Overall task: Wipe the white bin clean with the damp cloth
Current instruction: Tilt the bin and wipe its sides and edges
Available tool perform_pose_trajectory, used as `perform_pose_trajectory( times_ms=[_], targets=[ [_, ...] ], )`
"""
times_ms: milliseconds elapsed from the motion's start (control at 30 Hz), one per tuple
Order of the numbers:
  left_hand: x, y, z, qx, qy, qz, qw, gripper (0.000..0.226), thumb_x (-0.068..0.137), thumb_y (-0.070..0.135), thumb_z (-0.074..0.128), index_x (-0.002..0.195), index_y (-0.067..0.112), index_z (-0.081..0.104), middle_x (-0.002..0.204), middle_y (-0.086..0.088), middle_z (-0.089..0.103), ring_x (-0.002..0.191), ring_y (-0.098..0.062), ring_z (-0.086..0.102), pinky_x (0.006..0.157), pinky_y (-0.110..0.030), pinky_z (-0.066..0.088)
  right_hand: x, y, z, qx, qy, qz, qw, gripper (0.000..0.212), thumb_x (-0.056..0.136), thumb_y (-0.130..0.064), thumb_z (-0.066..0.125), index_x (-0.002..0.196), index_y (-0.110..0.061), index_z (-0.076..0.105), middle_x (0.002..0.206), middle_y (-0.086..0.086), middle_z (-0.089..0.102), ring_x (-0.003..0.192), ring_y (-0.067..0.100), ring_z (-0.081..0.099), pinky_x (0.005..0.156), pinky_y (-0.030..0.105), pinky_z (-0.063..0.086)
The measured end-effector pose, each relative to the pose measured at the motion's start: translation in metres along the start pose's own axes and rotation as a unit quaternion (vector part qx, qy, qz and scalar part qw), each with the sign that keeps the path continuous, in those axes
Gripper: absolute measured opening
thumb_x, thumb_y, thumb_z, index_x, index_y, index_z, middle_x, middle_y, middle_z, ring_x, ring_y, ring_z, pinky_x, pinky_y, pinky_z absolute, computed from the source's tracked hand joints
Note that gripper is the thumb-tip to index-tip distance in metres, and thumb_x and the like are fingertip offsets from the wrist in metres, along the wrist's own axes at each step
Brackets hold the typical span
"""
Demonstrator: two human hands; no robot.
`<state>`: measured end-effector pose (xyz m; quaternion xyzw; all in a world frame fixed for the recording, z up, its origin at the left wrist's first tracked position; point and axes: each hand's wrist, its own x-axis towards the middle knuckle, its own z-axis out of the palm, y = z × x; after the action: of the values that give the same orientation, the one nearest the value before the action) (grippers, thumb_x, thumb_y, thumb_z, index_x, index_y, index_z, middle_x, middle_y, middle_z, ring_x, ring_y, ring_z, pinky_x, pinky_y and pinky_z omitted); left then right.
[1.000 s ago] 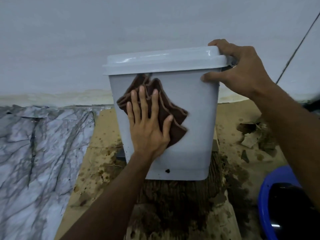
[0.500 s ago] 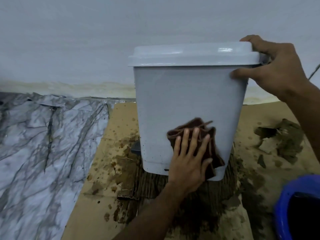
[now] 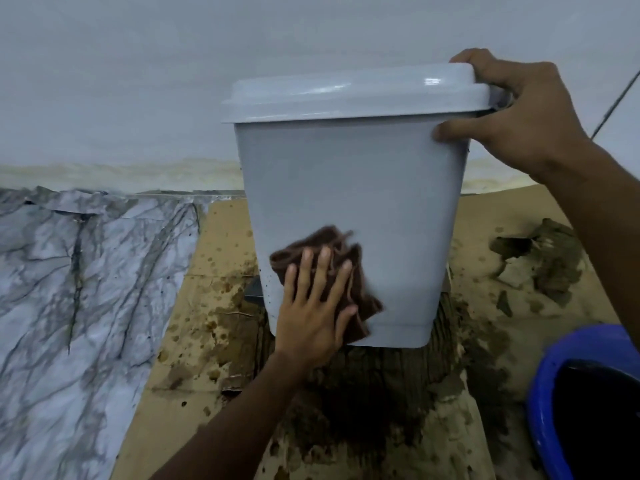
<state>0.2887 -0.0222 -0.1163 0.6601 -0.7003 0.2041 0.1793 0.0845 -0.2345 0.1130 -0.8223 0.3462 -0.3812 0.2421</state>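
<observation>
The brown cloth (image 3: pixel 341 242) has been carried leftward since half a second ago: it was then pressed low on the right of the front wall of the white bin (image 3: pixel 346 181), and is now pressed low on the left. A second ago it was high up near the lid (image 3: pixel 346 93). The grip at the lid's right corner is unchanged.

Much of the cloth is covered by the left hand (image 3: pixel 311 317), and its edges are smeared by motion blur. The fingertips of the right hand (image 3: pixel 519 112) are hidden behind the lid. A dark object behind the bin's lower left corner cannot be made out. The blue basin (image 3: pixel 547 393) is cut off by the frame's right edge.

The bin is stood upright on wet, stained cardboard (image 3: pixel 214 244), lid closed. The cloth is held flat against it under the left hand, fingers straight and spread. The top right corner is gripped by the right hand, fingers curled over the lid, thumb laid on the front wall.
</observation>
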Motion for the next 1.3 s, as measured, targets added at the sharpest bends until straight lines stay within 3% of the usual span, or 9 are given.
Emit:
perform_pose_trajectory(
  times_ms=[100, 200, 367, 600, 767, 900, 1000, 1100, 1300],
  targets=[
    [-0.016, 0.003, 0.004, 0.018, -0.024, 0.055, 0.998, 0.062, 0.107, 0.046, 0.024, 0.162, 0.021, 0.008, 0.170, -0.011, -0.008, 0.156, -0.036, -0.004, 0.125, -0.050, -0.004, 0.001, 0.002, 0.001, 0.002, 0.005, 0.006, 1.000, 0.056, 0.065, -0.035, 0.080, 0.115, -0.015, 0.064, 0.106, -0.008, 0.057, 0.094, 0.002, 0.051, 0.081, 0.018, 0.045],
    [0.034, -0.005, -0.018, 0.010, -0.003, 0.067, 0.998, 0.059, 0.108, 0.046, 0.025, 0.160, 0.020, 0.018, 0.169, -0.011, 0.003, 0.156, -0.034, -0.003, 0.126, -0.049, -0.002, 0.003, 0.000, 0.002, 0.007, 0.006, 0.015, 1.000, 0.059, 0.063, -0.038, 0.080, 0.116, -0.017, 0.064, 0.106, -0.006, 0.059, 0.096, 0.008, 0.052, 0.086, 0.025, 0.051],
    [0.114, -0.030, -0.053, 0.007, 0.060, 0.029, 0.998, 0.060, 0.107, 0.044, 0.033, 0.159, 0.015, 0.025, 0.166, -0.016, 0.010, 0.155, -0.036, 0.006, 0.126, -0.050, 0.002, 0.004, 0.001, 0.002, 0.008, 0.008, 0.014, 1.000, 0.057, 0.066, -0.032, 0.083, 0.118, -0.016, 0.064, 0.109, -0.003, 0.060, 0.097, 0.008, 0.052, 0.087, 0.024, 0.050],
    [0.054, -0.003, -0.021, -0.025, 0.059, -0.030, 0.997, 0.064, 0.103, 0.045, 0.034, 0.159, 0.016, 0.021, 0.166, -0.017, 0.007, 0.155, -0.037, -0.001, 0.125, -0.053, 0.001, 0.002, 0.002, 0.003, 0.007, 0.012, 0.013, 1.000, 0.052, 0.069, -0.025, 0.085, 0.117, -0.016, 0.065, 0.108, -0.006, 0.059, 0.094, 0.003, 0.050, 0.077, 0.011, 0.046],
    [-0.015, 0.022, 0.011, 0.004, -0.014, 0.070, 0.997, 0.070, 0.102, 0.045, 0.039, 0.162, 0.019, 0.012, 0.169, -0.013, -0.007, 0.156, -0.037, -0.001, 0.125, -0.050, -0.004, 0.001, 0.004, 0.001, 0.008, 0.015, 0.014, 1.000, 0.054, 0.070, -0.025, 0.084, 0.118, -0.015, 0.064, 0.108, -0.006, 0.059, 0.093, 0.001, 0.049, 0.078, 0.012, 0.046],
    [-0.012, -0.004, 0.006, 0.037, -0.035, 0.152, 0.987, 0.063, 0.105, 0.048, 0.033, 0.160, 0.023, 0.018, 0.170, -0.009, -0.006, 0.157, -0.031, 0.000, 0.126, -0.046, -0.002, 0.003, 0.003, 0.003, 0.011, 0.014, 0.016, 1.000, 0.053, 0.068, -0.027, 0.084, 0.117, -0.018, 0.065, 0.107, -0.007, 0.059, 0.094, 0.003, 0.050, 0.081, 0.018, 0.048],
    [0.030, -0.032, -0.020, 0.020, 0.005, 0.090, 0.996, 0.061, 0.106, 0.050, 0.028, 0.159, 0.021, 0.018, 0.169, -0.008, -0.008, 0.156, -0.031, -0.001, 0.126, -0.046, -0.002, 0.004, 0.003, 0.003, 0.022, 0.017, 0.022, 0.999, 0.056, 0.064, -0.032, 0.083, 0.116, -0.020, 0.066, 0.106, -0.010, 0.059, 0.096, 0.007, 0.052, 0.081, 0.019, 0.048],
    [0.077, -0.044, -0.041, 0.004, 0.054, 0.010, 0.998, 0.065, 0.105, 0.047, 0.034, 0.159, 0.016, 0.018, 0.167, -0.016, 0.004, 0.155, -0.034, 0.001, 0.126, -0.050, 0.000, 0.004, 0.003, 0.004, 0.021, 0.016, 0.022, 0.999, 0.055, 0.064, -0.033, 0.083, 0.115, -0.021, 0.066, 0.105, -0.008, 0.058, 0.095, 0.008, 0.051, 0.078, 0.015, 0.045],
    [0.075, 0.000, -0.028, -0.035, 0.062, -0.063, 0.995, 0.065, 0.103, 0.044, 0.035, 0.158, 0.013, 0.022, 0.165, -0.022, 0.009, 0.154, -0.041, 0.002, 0.124, -0.058, 0.004, 0.003, 0.003, 0.003, 0.023, 0.012, 0.024, 0.999, 0.056, 0.064, -0.032, 0.083, 0.115, -0.018, 0.066, 0.106, -0.008, 0.058, 0.095, 0.007, 0.052, 0.079, 0.018, 0.047]
  ],
)
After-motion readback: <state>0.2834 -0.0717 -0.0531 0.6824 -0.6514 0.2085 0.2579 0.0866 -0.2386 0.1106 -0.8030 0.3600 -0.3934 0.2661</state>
